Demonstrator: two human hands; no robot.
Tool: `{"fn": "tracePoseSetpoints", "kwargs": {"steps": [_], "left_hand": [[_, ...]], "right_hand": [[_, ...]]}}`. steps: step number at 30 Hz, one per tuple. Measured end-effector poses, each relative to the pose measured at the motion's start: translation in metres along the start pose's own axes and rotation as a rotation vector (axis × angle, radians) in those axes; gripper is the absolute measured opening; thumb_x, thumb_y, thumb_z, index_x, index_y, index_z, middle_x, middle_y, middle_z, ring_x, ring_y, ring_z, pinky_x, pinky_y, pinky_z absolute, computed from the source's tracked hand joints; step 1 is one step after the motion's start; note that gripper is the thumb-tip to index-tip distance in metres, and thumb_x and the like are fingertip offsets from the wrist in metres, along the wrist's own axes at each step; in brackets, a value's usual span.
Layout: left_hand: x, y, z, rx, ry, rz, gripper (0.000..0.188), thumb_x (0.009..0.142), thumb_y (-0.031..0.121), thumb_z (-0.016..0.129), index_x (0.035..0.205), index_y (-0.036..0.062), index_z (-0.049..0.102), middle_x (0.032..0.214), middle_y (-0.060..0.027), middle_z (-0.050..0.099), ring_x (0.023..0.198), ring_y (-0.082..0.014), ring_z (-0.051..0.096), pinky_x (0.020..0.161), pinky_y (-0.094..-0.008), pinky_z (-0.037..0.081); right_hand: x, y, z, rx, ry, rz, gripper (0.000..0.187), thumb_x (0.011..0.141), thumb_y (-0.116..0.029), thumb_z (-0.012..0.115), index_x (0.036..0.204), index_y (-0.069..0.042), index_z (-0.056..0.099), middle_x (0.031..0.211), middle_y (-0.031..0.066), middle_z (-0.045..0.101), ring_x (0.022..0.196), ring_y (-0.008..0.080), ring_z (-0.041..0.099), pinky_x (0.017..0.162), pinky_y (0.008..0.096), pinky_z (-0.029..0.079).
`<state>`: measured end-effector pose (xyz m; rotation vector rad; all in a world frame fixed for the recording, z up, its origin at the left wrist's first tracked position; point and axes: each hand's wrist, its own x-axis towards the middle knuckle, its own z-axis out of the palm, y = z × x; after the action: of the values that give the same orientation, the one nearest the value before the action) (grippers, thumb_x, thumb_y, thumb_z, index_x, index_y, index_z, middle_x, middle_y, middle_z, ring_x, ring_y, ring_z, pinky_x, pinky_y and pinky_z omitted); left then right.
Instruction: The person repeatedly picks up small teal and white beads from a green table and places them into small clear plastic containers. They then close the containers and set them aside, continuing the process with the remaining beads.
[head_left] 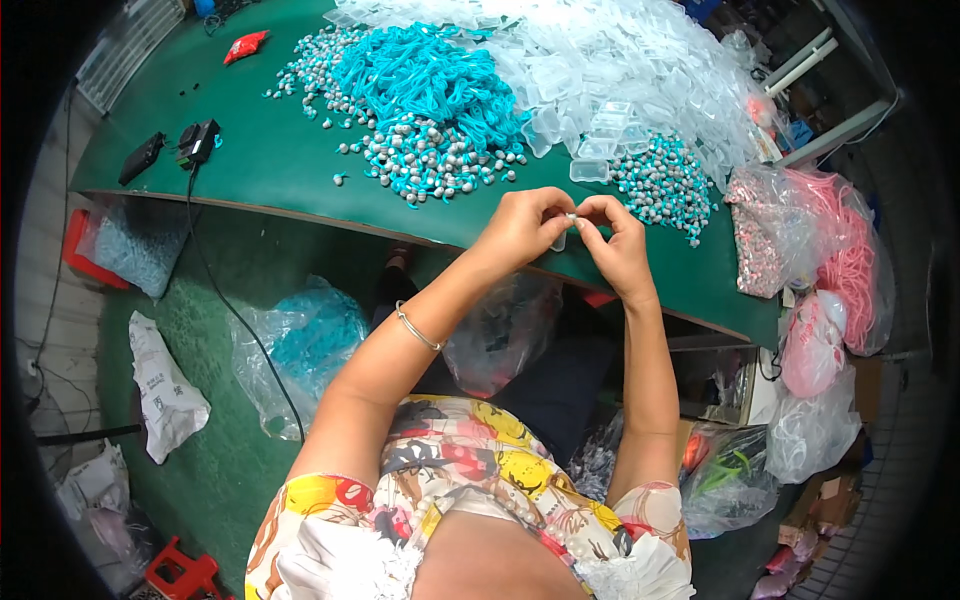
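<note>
Small, round, pale-grey bead-like piece (571,216) sits between your left hand (528,222) and right hand (618,243), each fingertip grip closed on it, above the green surface (270,172); probably light, hard, slippery: pinch its sides.

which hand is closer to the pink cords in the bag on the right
Right. The right hand is to the left of the pink cords; the left hand is farther left, on the right hand's far side from them.

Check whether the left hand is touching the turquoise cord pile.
Apart: the head view shows bare green table between the left hand and the cord pile.
</note>
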<state>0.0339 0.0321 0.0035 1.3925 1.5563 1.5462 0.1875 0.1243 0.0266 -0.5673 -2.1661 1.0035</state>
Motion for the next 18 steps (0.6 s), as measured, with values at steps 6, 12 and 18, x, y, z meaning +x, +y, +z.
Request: {"fn": "tracePoseSetpoints", "kwargs": {"steps": [6, 12, 18], "left_hand": [[-0.010, -0.001, -0.011, -0.001, 0.095, 0.007, 0.014, 0.089, 0.006, 0.066, 0.100, -0.0002, 0.069, 0.083, -0.0047, 0.068, 0.074, -0.0093, 0.061, 0.067, -0.0282, 0.051], [-0.017, -0.001, -0.016, 0.069, 0.195, 0.110, 0.014, 0.086, 0.003, 0.063, 0.099, 0.0004, 0.068, 0.083, -0.0076, 0.064, 0.069, -0.0144, 0.061, 0.067, -0.0294, 0.050], [-0.026, -0.013, -0.020, 0.148, 0.165, 0.085, 0.016, 0.082, 0.004, 0.065, 0.098, 0.0022, 0.070, 0.085, -0.0129, 0.065, 0.068, -0.0208, 0.064, 0.064, -0.0341, 0.051]], "right_hand": [[0.037, 0.060, -0.025, -0.475, 0.231, 0.042, 0.013, 0.087, -0.009, 0.067, 0.098, -0.005, 0.069, 0.090, 0.0117, 0.070, 0.082, 0.0260, 0.068, 0.072, 0.0376, 0.053], [0.051, 0.077, -0.014, -0.894, 0.207, 0.072, 0.013, 0.085, -0.014, 0.069, 0.098, -0.010, 0.068, 0.091, 0.0101, 0.068, 0.087, 0.0329, 0.066, 0.075, 0.0481, 0.049], [0.019, 0.044, -0.011, -0.641, 0.267, 0.055, 0.012, 0.083, -0.010, 0.066, 0.095, -0.011, 0.068, 0.087, 0.0062, 0.067, 0.087, 0.0275, 0.065, 0.076, 0.0433, 0.046]]}}
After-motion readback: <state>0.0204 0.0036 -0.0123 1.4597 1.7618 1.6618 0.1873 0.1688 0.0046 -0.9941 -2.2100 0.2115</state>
